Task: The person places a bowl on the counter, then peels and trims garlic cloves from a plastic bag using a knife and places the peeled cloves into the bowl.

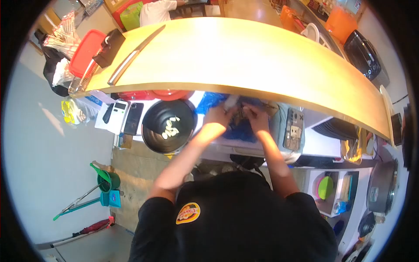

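Observation:
My left hand (219, 114) and my right hand (256, 118) are close together over a blue plastic bag (238, 132), under the overhanging wooden counter. The fingers of both hands are curled as if pinching. Whatever they hold is too small and blurred to name. Left of my left hand stands a round black bowl (154, 129), with several small pale pieces (170, 128) in it that look like peeled garlic cloves. More blue plastic (210, 101) lies just beyond my left hand.
A knife (135, 56) lies on the raised wooden counter (244, 56). Left of the bowl are a phone (133, 118) and a white device (117, 115). To the right sit a phone-like object in a patterned case (294, 129) and stacked black plates (334, 129). Beyond, a person in white (155, 12) is partly visible.

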### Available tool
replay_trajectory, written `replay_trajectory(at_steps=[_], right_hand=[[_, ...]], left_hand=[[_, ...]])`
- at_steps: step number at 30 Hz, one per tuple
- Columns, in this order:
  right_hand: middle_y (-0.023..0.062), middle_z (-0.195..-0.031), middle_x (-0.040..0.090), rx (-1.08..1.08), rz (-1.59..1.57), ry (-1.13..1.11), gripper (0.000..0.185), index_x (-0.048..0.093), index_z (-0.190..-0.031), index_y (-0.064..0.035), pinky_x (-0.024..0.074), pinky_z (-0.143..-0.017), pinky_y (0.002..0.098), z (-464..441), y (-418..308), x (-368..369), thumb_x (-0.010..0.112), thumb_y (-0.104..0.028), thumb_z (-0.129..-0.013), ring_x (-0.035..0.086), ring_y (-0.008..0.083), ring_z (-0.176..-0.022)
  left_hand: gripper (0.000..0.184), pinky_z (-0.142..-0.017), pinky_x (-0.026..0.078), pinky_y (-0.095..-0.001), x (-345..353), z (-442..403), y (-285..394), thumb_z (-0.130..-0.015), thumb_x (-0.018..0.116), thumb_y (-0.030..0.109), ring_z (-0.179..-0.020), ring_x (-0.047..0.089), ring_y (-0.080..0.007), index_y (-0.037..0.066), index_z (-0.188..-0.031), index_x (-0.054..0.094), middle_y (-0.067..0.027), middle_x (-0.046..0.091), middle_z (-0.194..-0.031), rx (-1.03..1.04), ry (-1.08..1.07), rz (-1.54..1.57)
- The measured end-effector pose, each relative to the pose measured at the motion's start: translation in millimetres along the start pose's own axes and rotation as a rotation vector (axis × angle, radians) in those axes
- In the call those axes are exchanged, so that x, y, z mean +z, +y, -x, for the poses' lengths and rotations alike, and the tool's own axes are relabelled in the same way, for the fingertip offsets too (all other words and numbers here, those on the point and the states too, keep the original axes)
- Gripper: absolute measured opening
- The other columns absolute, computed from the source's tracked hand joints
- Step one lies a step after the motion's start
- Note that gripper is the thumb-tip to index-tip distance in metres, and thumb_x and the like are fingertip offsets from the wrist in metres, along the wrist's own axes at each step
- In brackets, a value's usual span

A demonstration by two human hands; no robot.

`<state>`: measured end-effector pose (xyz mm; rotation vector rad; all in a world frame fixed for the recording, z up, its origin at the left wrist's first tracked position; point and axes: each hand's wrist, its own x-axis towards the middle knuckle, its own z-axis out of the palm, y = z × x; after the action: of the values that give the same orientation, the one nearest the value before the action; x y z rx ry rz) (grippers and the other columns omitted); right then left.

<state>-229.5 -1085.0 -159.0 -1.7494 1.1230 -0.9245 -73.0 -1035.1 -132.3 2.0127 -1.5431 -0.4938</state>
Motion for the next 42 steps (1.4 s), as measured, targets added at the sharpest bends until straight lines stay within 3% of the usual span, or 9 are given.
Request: replay_trajectory(at_steps=[2, 5, 13, 16, 19, 26, 29, 35, 42], right_hand=[[0.0064, -0.079, 0.063, 0.019, -0.290, -0.045, 0.028, 0.059, -0.113, -0.0044, 0.0478, -0.068, 0.0257, -5.9, 11.5, -3.8, 0.055, -0.012, -0.087, 0.057, 0.0111, -0.070], [0.0103, -0.085, 0.063, 0.202, -0.684, -0.059, 0.029, 0.057, -0.115, -0.0033, 0.0492, -0.071, 0.0264, -4.4, 8.3, 0.6, 0.056, -0.012, -0.087, 0.059, 0.0138, -0.073], [0.0146, -0.087, 0.062, 0.183, -0.908, -0.034, 0.018, 0.052, -0.101, 0.0012, 0.0519, -0.071, 0.0290, 2.6, 4.5, 12.5, 0.056, -0.010, -0.087, 0.062, 0.0190, -0.076], [0.0145, -0.086, 0.062, 0.201, -0.902, -0.014, 0.015, 0.051, -0.095, 0.0007, 0.0522, -0.070, 0.0293, 0.4, 5.2, 18.1, 0.056, -0.010, -0.087, 0.062, 0.0195, -0.075], [0.0139, -0.085, 0.062, 0.242, -0.913, 0.012, 0.014, 0.051, -0.093, 0.0003, 0.0521, -0.070, 0.0295, -3.2, 3.6, 21.8, 0.057, -0.011, -0.086, 0.061, 0.0195, -0.075], [0.0101, -0.085, 0.061, 0.238, -1.121, -0.005, 0.011, 0.052, -0.093, -0.0006, 0.0510, -0.072, 0.0302, -3.6, -5.4, 32.5, 0.052, -0.010, -0.088, 0.060, 0.0188, -0.078], [0.0081, -0.082, 0.062, 0.262, -0.972, -0.022, 0.012, 0.056, -0.093, 0.0004, 0.0498, -0.070, 0.0284, -6.8, -6.7, 33.1, 0.052, -0.010, -0.087, 0.060, 0.0173, -0.075], [0.0106, -0.073, 0.067, 0.049, -0.254, 0.150, 0.019, 0.066, -0.085, 0.0022, 0.0480, -0.062, 0.0256, -6.5, -8.2, 27.1, 0.062, -0.016, -0.080, 0.062, 0.0123, -0.065], [0.0107, -0.070, 0.067, 0.155, -0.183, 0.150, 0.022, 0.067, -0.082, 0.0013, 0.0483, -0.060, 0.0264, -6.2, -9.3, 25.4, 0.064, -0.019, -0.074, 0.062, 0.0131, -0.064]], left_hand=[[0.044, -0.063, 0.048, -0.0461, 10.1, -8.8, -7.6, -0.081, 0.056, 0.042, -0.074, 0.061, -0.0393, 0.000, -0.092, 0.052, -0.0226, 0.061, -0.073, -0.019, 0.050, -0.073], [0.038, -0.064, 0.048, -0.0487, 19.4, -18.7, -16.3, -0.079, 0.060, 0.032, -0.075, 0.059, -0.0427, 0.002, -0.097, 0.046, -0.0242, 0.060, -0.081, 0.055, 0.096, -0.092], [0.034, -0.061, 0.048, -0.0411, 7.4, -15.7, -0.5, -0.068, 0.070, 0.015, -0.065, 0.058, -0.0377, 0.004, -0.094, 0.050, -0.0182, 0.059, -0.087, 0.323, 0.529, -0.271], [0.025, -0.061, 0.049, -0.0365, 6.8, -24.8, -16.3, -0.066, 0.070, 0.012, -0.066, 0.060, -0.0316, 0.004, -0.085, 0.057, -0.0158, 0.061, -0.086, 0.259, 0.119, 0.019], [0.016, -0.063, 0.050, -0.0331, 4.0, -20.0, -12.4, -0.069, 0.068, 0.009, -0.070, 0.063, -0.0255, 0.003, -0.083, 0.063, -0.0143, 0.062, -0.087, 0.165, 0.000, 0.130], [0.025, -0.069, 0.049, -0.0282, -0.5, -6.0, 3.3, -0.078, 0.064, 0.010, -0.077, 0.064, -0.0210, 0.006, -0.103, 0.064, -0.0125, 0.063, -0.093, 0.204, 0.041, 0.540], [0.026, -0.069, 0.049, -0.0280, -6.9, -2.1, 8.9, -0.077, 0.065, 0.010, -0.077, 0.064, -0.0210, 0.006, -0.103, 0.064, -0.0124, 0.064, -0.091, 0.200, 0.074, 0.444], [0.025, -0.067, 0.050, -0.0286, -5.6, -1.6, 1.3, -0.076, 0.066, 0.010, -0.073, 0.064, -0.0214, 0.007, -0.101, 0.065, -0.0130, 0.064, -0.084, 0.207, 0.129, 0.362], [0.023, -0.066, 0.051, -0.0300, 0.6, -4.0, -1.4, -0.075, 0.066, 0.011, -0.071, 0.065, -0.0235, 0.008, -0.098, 0.066, -0.0149, 0.064, -0.081, 0.177, 0.118, 0.364]])
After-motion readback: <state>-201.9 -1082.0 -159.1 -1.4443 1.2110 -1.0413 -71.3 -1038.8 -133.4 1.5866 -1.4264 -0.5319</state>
